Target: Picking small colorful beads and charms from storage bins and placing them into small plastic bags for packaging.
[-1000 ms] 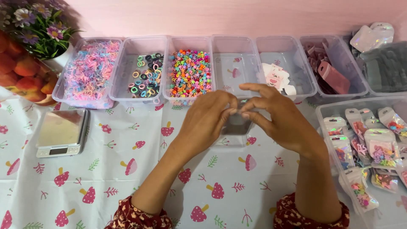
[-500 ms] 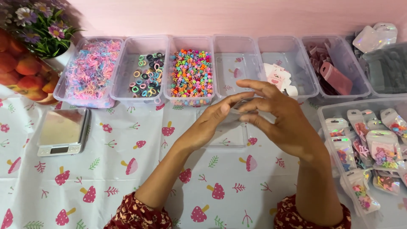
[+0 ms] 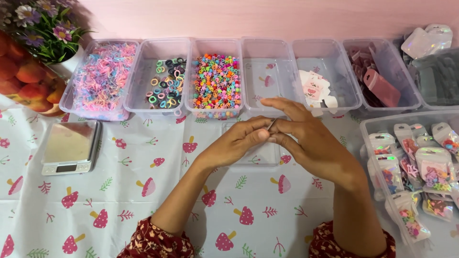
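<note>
My left hand (image 3: 236, 142) and my right hand (image 3: 311, 141) meet fingertip to fingertip over the middle of the table. Between them they pinch a thin clear plastic piece (image 3: 271, 125), seen edge on; only a sliver shows. Under the hands lies a small clear tray (image 3: 258, 155), mostly covered by them. Just beyond stands a row of clear bins: pastel bands (image 3: 103, 79), coloured rings (image 3: 165, 86), bright beads (image 3: 217, 81), a nearly bare bin (image 3: 267, 71) and one with white cards (image 3: 318, 88).
A small digital scale (image 3: 71, 147) sits at the left. A bin of pink cards (image 3: 380, 81) and a right-hand bin of filled shiny pouches (image 3: 420, 172) flank the hands. A flower pot (image 3: 52, 33) and peaches (image 3: 21, 79) stand far left. The mushroom-print cloth (image 3: 119, 210) covers the table.
Both hands have drawn back toward me and slightly lower, from over the bins' edge to above the small clear tray. The fingertips stay pinched together.
</note>
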